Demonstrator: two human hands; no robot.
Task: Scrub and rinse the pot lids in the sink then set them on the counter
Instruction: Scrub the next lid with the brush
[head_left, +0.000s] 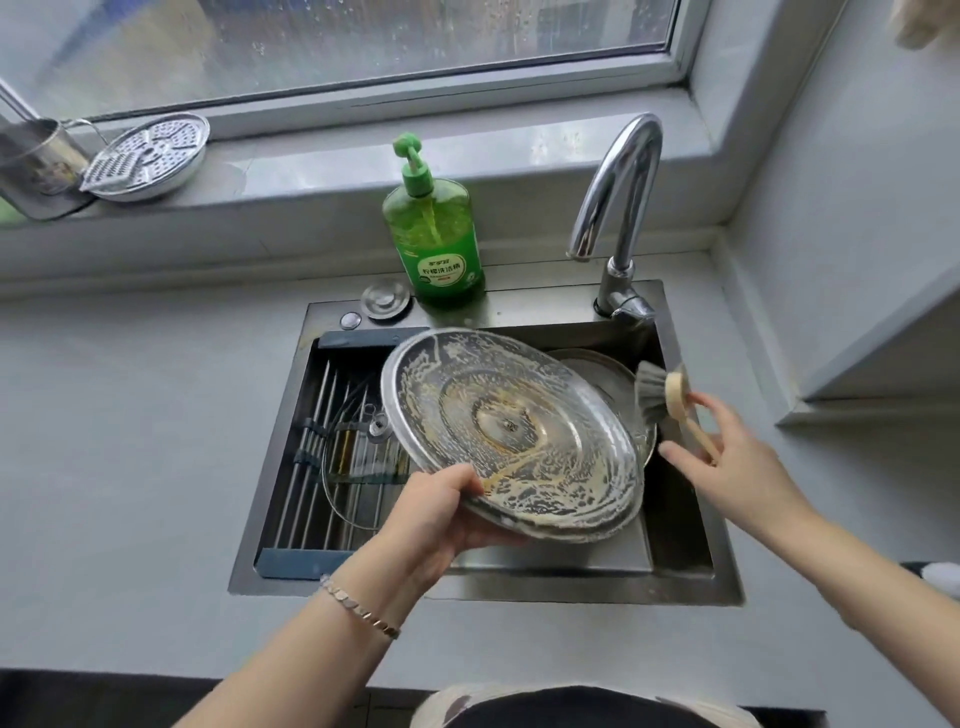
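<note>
scrub step, looks nearly done. left hand (441, 512) grips soapy lid (511, 436) by its near rim, tilted over the sink (691, 582) middle. right hand (727, 457) holds brush (662, 395) at the sink's right edge. next, likely: rinse under tap (618, 208), needs water on.

A green dish-soap bottle (434, 234) on the back ledge of the sink (519, 306) carries the only legible writing - a green label (442, 271) with white Chinese characters that appear to read "柠檬洗洁精". The smaller print above and the round marks beside it are too small to read.
</note>
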